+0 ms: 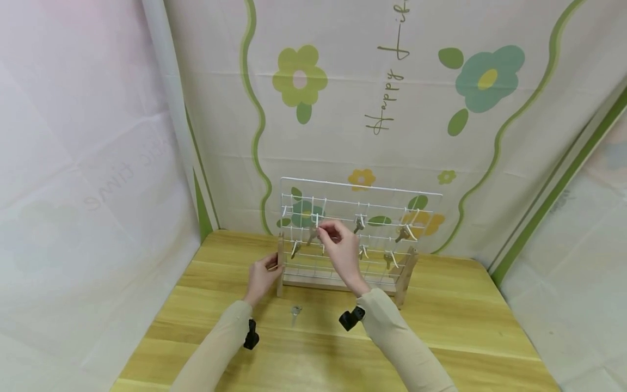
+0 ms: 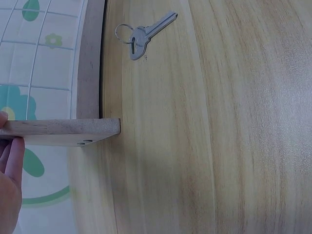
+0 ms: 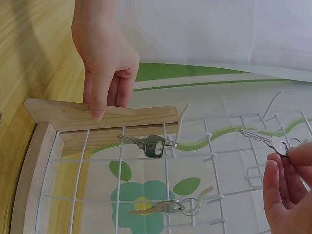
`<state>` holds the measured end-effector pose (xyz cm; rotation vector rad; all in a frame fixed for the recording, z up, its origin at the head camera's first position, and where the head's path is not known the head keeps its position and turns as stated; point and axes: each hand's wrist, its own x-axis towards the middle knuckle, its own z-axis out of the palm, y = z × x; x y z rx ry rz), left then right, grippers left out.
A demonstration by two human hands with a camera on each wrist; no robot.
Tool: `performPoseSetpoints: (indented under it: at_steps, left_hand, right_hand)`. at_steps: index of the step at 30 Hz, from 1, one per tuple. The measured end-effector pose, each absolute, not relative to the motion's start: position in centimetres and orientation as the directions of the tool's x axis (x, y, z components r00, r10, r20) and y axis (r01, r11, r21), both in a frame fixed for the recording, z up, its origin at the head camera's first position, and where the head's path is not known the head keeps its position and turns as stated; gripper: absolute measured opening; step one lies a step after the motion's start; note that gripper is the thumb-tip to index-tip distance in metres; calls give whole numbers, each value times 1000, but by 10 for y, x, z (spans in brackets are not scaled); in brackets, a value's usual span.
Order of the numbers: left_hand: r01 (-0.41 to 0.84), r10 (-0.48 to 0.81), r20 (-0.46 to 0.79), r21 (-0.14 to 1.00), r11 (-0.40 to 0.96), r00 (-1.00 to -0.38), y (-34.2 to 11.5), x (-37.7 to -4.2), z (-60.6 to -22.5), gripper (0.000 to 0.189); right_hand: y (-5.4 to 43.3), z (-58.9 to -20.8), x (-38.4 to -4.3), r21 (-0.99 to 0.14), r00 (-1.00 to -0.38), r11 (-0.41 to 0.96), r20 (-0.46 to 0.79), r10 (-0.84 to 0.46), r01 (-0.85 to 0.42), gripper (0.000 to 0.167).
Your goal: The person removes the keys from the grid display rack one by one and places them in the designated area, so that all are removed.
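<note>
A key (image 3: 258, 137) is being pinched by the right hand (image 1: 341, 249) near a hook (image 3: 272, 104) on the white wire rack (image 1: 362, 186). The left hand (image 1: 262, 277) is gripping the rack's wooden side (image 3: 151, 115), while other keys (image 3: 155, 146) are hanging there and a loose key (image 2: 140, 43) is lying on the counter (image 1: 450, 326).

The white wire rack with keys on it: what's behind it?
Behind the white wire rack, a printed cloth shows through, including a teal flower. Whatever the right hand covers in the head view cannot be seen there.
</note>
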<state>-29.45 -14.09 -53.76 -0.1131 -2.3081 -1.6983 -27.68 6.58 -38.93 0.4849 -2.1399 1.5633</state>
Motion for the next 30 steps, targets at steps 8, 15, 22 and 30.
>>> performPoseSetpoints:
  at_steps: [8,15,22,30]
  left_hand:
    - [238,-98,279,921,308,-955,-142,-295,-536,41]
    - [225,-96,266,924,309,-959,-142,-296,-539,43]
    - [199,-99,238,932,302,-966,-142,-296,-540,44]
    - [178,-101,218,935,308,-971,-140,-297,-538,45]
  right_hand:
    - [73,-390,-272,-821,-846,224,532,-35,-526,8]
    - [78,-397,-267,-845,-879,245,471,-78,-475,10]
    - [79,-404,-250,-865,-917,304,380,-125,-400,12]
    - [85,-451,-252,-871,-935,343,308,-175,-351,5]
